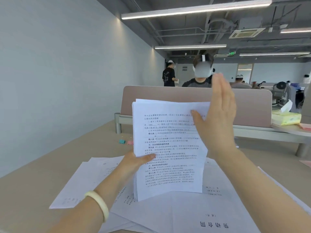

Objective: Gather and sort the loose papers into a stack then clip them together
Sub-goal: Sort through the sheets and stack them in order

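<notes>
A thick stack of white printed papers (168, 148) stands upright in the middle of the view. Its bottom edge is down on the loose white printed sheets (193, 216) that lie fanned and overlapping across the near part of the beige tabletop (33, 174). The left hand (134, 161) grips the stack at its left edge, thumb curled across the front page, with a pale smooth bangle (99, 204) on that wrist. The right hand (218, 118) is flat with straight fingers pointing up, its palm against the stack's right edge and its thumb lying on the front page. The sheet edges at the stack's top and left side are slightly uneven, not yet flush. To the left, bare tabletop runs out to the pale wall, and there is more open surface beyond the stack up to the taupe rounded divider panel (151, 93) that closes off the far edge. A small teal binder clip (122, 141) and a pink binder clip (130, 142) lie just beside each other on that far stretch, the pink one partly hidden behind the stack's left edge. On the tabletop at the right stands a yellow tissue box (286, 118) with a white tissue (287, 106) sticking out of its top. Pink items at the right border are cut off and cannot be made out. The loose sheets run out of view at the bottom and right, and their text is upside down and mostly too blurred to read.
</notes>
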`<state>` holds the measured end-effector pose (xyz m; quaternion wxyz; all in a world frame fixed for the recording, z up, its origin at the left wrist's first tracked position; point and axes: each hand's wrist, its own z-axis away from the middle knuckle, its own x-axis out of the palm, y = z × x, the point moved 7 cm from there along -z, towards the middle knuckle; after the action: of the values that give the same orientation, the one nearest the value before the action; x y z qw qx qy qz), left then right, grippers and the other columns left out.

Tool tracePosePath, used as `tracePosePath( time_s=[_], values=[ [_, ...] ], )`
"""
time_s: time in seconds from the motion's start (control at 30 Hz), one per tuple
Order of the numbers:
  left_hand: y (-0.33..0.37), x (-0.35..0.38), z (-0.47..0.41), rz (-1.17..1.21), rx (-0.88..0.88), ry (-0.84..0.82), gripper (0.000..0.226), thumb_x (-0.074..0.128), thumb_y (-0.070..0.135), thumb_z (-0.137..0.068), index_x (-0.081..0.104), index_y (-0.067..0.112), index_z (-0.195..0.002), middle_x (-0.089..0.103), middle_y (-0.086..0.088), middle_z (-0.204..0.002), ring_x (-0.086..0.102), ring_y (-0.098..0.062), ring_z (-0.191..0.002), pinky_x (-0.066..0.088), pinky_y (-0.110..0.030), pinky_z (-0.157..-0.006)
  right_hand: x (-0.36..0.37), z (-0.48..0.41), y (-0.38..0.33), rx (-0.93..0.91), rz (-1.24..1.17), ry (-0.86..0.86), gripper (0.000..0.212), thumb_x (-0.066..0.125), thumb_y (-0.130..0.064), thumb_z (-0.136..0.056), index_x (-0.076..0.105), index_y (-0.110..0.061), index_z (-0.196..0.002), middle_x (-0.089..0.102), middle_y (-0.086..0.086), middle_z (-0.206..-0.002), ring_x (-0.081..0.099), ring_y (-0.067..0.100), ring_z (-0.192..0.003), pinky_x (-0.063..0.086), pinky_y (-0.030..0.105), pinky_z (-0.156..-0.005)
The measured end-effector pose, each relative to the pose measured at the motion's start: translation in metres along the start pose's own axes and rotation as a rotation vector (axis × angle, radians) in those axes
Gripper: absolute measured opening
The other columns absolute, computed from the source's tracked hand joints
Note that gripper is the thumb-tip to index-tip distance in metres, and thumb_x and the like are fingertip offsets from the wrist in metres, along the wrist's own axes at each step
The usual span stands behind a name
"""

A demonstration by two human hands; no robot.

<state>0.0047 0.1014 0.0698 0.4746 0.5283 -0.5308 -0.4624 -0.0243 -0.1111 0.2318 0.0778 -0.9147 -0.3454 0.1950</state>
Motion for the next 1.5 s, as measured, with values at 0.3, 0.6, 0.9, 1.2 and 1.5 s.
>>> tracePosePath(
  time_s=[0.3,0.6,0.9,1.2,1.5],
  values=[
    [-0.002,-0.003,-0.005,0.037,0.021,0.015,0.060,0.090,0.035,-0.056,0.070,0.022,-0.111,0.072,0.001,-0.114,0.067,-0.020,-0.108,0.046,-0.045,-0.103,0.088,-0.013,-0.095,-0.473,0.242,-0.734,0.077,0.055,-0.047,-0.089,0.016,-0.023,-0.151,0.020,-0.004,-0.159,0.014,0.018,-0.147,-0.003,0.046,-0.118],
    [-0.009,-0.005,-0.014,0.027,0.022,0.018,0.083,0.091,0.054,-0.034,0.071,0.023,-0.109,0.071,0.001,-0.116,0.065,-0.020,-0.112,0.042,-0.047,-0.106,0.025,-0.042,0.055,0.233,-0.098,-0.653,0.029,0.072,-0.039,-0.080,0.066,-0.012,-0.091,0.065,0.002,-0.083,0.064,0.016,-0.081,0.045,0.025,-0.067],
    [0.007,0.013,-0.015,0.011,-0.013,0.072,0.083,0.087,0.053,-0.045,0.065,0.020,-0.118,0.071,0.008,-0.111,0.066,-0.005,-0.099,0.044,-0.027,-0.093,0.084,0.071,0.125,0.769,-0.753,-0.770,0.036,0.073,-0.011,-0.081,0.067,-0.007,-0.116,0.069,0.013,-0.119,0.067,0.030,-0.107,0.050,0.051,-0.097],
    [-0.050,0.084,-0.004,-0.444,-0.431,-0.152,0.066,0.071,0.026,-0.080,0.042,0.018,-0.139,0.054,0.001,-0.129,0.052,-0.021,-0.118,0.042,-0.038,-0.104,0.039,0.160,0.223,0.915,-0.150,-1.001,0.042,0.075,-0.010,-0.070,0.063,-0.006,-0.110,0.065,0.015,-0.108,0.062,0.029,-0.101,0.050,0.036,-0.086],
    [-0.063,0.096,0.009,-0.107,-0.599,-0.019,0.008,0.063,0.015,-0.088,0.056,0.018,-0.089,0.057,0.002,-0.097,0.056,-0.017,-0.093,0.046,-0.035,-0.074,0.043,0.183,0.207,1.166,-0.322,-1.103,0.042,0.067,-0.006,-0.084,0.049,-0.019,-0.120,0.061,0.006,-0.119,0.059,0.030,-0.108,0.051,0.042,-0.090]
  ],
)
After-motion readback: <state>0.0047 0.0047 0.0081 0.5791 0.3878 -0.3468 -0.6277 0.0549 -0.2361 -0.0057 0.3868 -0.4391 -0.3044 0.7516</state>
